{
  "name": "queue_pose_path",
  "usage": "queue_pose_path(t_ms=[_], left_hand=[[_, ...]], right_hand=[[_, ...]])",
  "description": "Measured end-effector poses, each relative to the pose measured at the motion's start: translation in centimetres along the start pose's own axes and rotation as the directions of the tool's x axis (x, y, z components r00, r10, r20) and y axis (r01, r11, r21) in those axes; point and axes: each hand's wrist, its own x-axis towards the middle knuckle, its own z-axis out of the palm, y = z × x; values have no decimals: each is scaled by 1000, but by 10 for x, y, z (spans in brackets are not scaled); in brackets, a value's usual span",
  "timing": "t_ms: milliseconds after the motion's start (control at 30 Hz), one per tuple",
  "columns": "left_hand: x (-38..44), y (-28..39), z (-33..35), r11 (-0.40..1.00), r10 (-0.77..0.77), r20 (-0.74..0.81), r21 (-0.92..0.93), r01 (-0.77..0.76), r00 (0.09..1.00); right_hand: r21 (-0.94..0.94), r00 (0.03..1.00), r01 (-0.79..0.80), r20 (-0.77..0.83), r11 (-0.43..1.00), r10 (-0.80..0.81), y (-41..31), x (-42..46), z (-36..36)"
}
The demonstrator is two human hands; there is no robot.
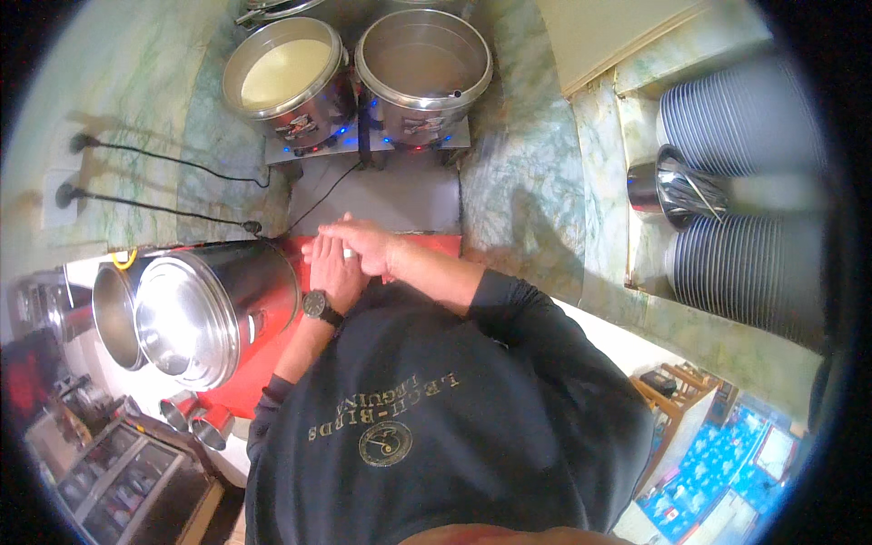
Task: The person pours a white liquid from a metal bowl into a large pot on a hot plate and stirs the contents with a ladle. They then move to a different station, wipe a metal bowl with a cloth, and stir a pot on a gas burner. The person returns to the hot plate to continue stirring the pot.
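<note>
My left hand (335, 267), with a ring and a wristwatch (315, 304), is stretched out with its back up. Across its fingers lies my right hand (368, 246); the two touch, and neither is seen to hold any object. Both are in front of my dark shirt, above a red surface (262, 371). Beyond them stand two metal pots with lit controls: the left pot (300, 122) holds a pale yellow liquid, and the right pot (419, 109) a brownish one with something dark at its rim. A large lidded steel container (262, 293) lies in view left of my hands.
Black cables (163, 158) run from wall sockets at the left. Stacked plates (736, 262) and a metal container of utensils (644, 187) fill a wall recess at the right. Metal cups (210, 429) and another open steel pot (116, 317) are at lower left.
</note>
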Motion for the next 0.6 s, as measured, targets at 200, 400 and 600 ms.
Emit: queue_pose_path(t_ms=[200, 400, 600], left_hand=[[-82, 18, -15, 947, -321, 127, 29, 320, 939], [-159, 29, -34, 842, -540, 78, 53, 537, 838], [-259, 21, -53, 677, -735, 50, 9, 736, 676]], right_hand=[[-29, 959, -282, 16, 959, 283, 73, -3, 22], [-165, 887, -460, -29, 873, 462, 139, 6, 38], [-427, 805, -557, -68, 712, 589, 223, 19, 88]])
